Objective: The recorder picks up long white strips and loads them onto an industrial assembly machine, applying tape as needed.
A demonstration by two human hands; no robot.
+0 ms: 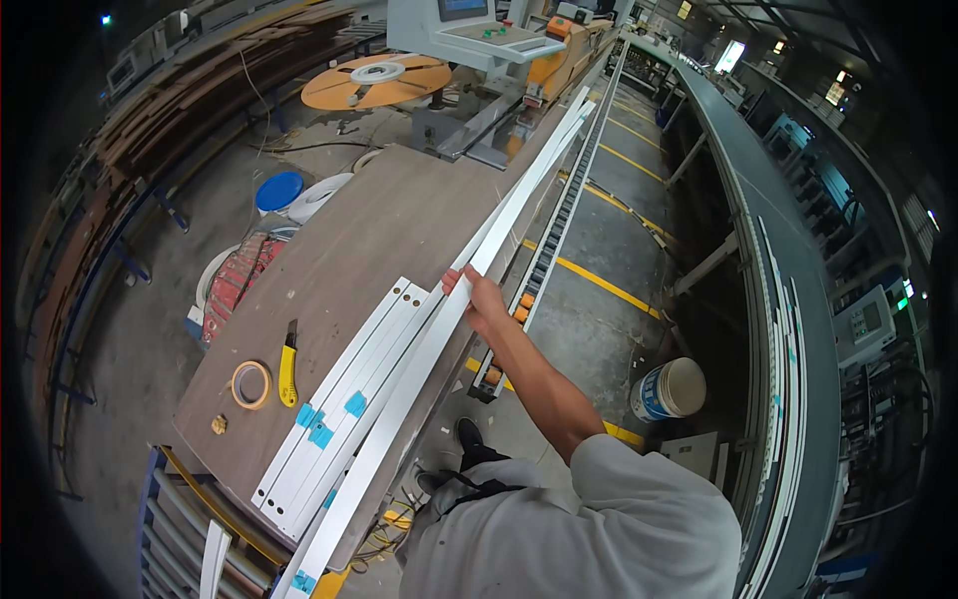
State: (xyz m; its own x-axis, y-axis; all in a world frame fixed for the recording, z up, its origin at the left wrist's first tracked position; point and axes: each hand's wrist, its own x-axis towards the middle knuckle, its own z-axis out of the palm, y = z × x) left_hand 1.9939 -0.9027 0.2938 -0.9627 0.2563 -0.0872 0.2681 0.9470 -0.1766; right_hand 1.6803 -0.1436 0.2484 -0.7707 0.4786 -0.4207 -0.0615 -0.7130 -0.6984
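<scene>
Long white strip [396, 404] along right edge of counter [339, 235]; right grip [481, 298] closed round it. Left grip out of sight, cannot tell. Beside strip, white panels [349, 384]; farther left, yellow cutter [288, 377], tape roll [265, 385].

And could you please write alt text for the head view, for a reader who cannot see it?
A person's right hand holds a long white strip along the edge of a brown table, beside shorter white pieces bearing blue tape. A yellow utility knife and a tape roll lie to their left; a roller conveyor runs on the right.
</scene>
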